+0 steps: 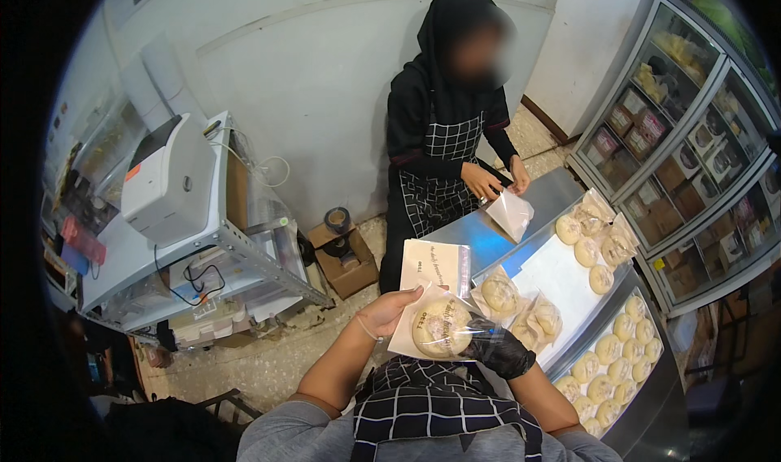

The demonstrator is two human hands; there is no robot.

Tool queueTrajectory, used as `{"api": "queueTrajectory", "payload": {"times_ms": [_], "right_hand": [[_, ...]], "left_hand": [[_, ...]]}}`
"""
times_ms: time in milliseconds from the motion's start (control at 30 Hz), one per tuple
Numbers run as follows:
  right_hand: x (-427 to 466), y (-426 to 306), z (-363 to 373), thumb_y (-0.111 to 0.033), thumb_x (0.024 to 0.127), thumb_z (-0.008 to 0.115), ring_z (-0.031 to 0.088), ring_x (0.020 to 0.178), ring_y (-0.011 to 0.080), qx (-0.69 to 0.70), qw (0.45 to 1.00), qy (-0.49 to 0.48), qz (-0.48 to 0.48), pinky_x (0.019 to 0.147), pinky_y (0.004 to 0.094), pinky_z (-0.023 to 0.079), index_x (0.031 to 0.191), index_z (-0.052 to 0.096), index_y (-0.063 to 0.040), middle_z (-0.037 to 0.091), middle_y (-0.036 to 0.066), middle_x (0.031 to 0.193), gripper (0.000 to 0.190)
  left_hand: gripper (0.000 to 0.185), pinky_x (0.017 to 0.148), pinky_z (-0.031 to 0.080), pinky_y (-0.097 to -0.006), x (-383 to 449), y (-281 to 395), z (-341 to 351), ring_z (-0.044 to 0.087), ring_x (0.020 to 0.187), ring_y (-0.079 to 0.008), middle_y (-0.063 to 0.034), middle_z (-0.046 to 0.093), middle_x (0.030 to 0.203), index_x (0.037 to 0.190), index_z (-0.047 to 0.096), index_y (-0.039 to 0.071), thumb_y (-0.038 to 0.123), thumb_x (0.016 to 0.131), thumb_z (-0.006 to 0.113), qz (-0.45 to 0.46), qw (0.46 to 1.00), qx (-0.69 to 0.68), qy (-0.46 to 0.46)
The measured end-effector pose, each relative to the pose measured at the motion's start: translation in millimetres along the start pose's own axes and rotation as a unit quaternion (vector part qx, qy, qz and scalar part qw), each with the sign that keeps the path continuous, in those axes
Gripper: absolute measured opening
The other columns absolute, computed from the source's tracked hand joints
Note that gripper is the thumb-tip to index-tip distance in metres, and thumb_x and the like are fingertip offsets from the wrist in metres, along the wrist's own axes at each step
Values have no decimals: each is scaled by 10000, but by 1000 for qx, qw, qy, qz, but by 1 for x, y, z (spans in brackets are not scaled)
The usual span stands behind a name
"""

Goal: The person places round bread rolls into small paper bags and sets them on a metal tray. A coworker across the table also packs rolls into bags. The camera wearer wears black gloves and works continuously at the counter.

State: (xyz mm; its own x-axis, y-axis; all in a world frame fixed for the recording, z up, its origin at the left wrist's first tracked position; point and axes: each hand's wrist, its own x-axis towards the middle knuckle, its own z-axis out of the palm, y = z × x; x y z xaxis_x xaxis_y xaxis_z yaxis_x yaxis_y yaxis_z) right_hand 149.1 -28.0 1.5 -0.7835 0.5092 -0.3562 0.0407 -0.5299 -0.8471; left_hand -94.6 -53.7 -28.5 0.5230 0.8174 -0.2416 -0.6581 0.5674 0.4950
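Observation:
My bare left hand [384, 312] grips the edge of a clear plastic bag [399, 343] that bears printed writing. Inside the bag lies a round pale bun [440, 328] with a light topping. A black glove covers my right hand [503, 347], which is at the bag's right side against the bun; its fingertips are partly hidden under the film and the bun. Just beyond the bag rests a stack of flat printed bags [421, 264]. Several bagged buns [500, 294] sit to the right of it on a white-lined tray [552, 273].
A co-worker [451, 114] across the metal table [448, 230] handles another bag [511, 215]. Loose and bagged buns occupy the tray's far end. A second tray [549, 373] at right holds several buns. A glass-door fridge [677, 126] stands right; a printer [171, 181] tops a metal shelf at left.

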Motion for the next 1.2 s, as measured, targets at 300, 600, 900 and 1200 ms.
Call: {"api": "queueTrajectory", "payload": {"times_ms": [300,600,900,1200], "right_hand": [[-2,-2,5,-125,871,552,514,1120,217,1,1000,7,-15,928,309,442,1348,322,-1,471,119,1272,544],[-18,16,-46,-177,910,497,587,880,205,312,935,148,-79,842,371,500,1233,448,-34,576,55,938,357],[50,9,-141,-209,933,341,511,1125,256,486,740,375,-275,981,378,405,1157,508,-19,537,140,1202,338],[45,44,-88,-152,944,351,445,1185,291,426,788,390,-214,1023,366,361,1114,477,59,525,180,1168,299]], "left_hand": [[489,1028,355,-381,9,-6,-1,456,1197,-244,-168,418,1330,1331,338,-11,331,983,316,-23,996,-24,78],[402,906,429,-311,19,-7,-9,514,1102,-164,-109,527,1205,1263,426,39,318,983,349,56,978,88,183],[191,778,414,-223,18,-22,-38,543,894,-100,-17,576,946,1042,537,41,100,913,409,50,941,226,247],[287,895,381,-232,38,-39,-47,521,1029,-121,-63,569,1125,1175,504,9,118,922,425,36,927,308,210]]}}
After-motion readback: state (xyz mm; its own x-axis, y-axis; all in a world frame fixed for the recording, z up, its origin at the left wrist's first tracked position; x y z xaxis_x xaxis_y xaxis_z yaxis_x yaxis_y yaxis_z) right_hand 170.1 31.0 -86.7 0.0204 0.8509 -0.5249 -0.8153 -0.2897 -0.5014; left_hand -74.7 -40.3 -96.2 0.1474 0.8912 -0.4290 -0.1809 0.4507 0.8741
